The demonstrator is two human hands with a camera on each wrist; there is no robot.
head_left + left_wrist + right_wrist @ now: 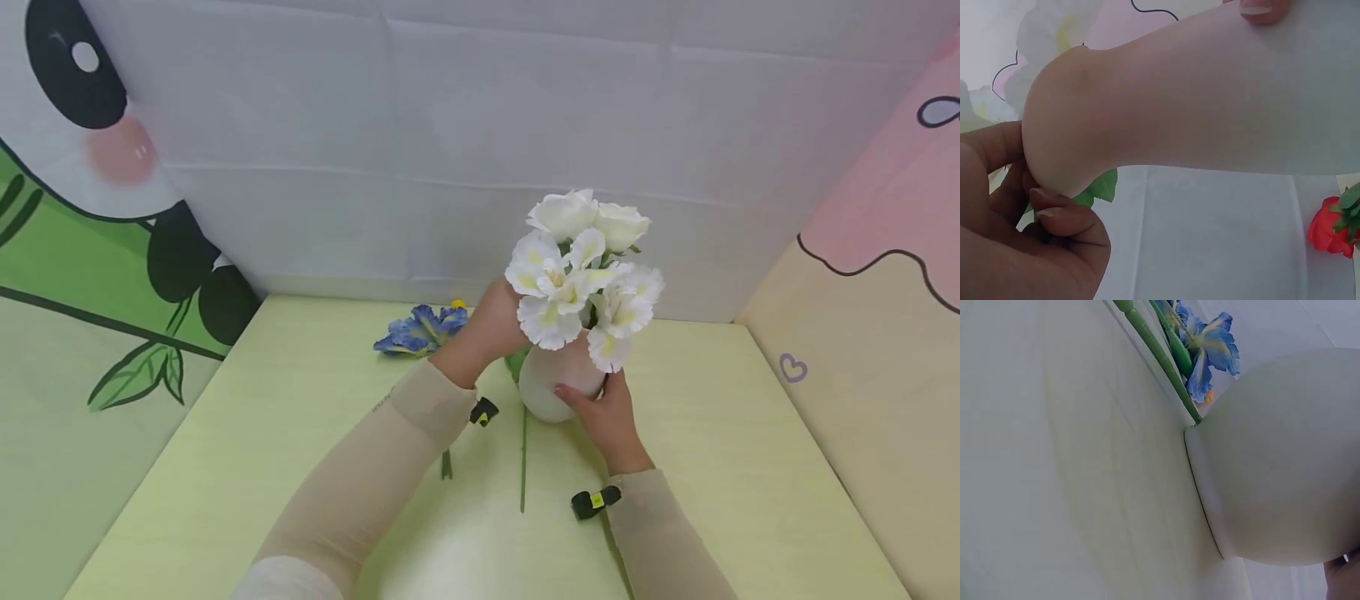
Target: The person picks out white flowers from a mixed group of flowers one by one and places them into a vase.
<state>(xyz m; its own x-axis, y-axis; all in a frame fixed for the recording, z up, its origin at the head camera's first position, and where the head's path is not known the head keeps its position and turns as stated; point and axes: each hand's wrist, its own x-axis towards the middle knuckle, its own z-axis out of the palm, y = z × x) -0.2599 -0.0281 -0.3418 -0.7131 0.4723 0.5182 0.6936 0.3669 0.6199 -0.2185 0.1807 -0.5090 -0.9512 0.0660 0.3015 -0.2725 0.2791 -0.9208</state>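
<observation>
A pale, round-bellied vase [551,383] stands on the table, holding white flowers [555,292], ruffled irises in front and roses behind. The right hand [611,417] grips its right side, thumb on the near face; the right wrist view shows the belly and base [1272,469] close up. At the mouth, behind the blooms, is the left hand [495,317]. In the left wrist view that hand [1035,225] has curled fingers pinching at the rim, where the stems enter. The pinched stem is mostly hidden, and a green leaf [1104,187] shows beyond the rim.
Blue irises [420,331] lie left of the vase, a yellow-orange bloom [457,305] behind them. A green stem [522,467] extends toward the near edge. The left wrist view includes a red rose [1332,231]. A grey cloth backdrop [450,125] and printed side panels surround the table [300,467].
</observation>
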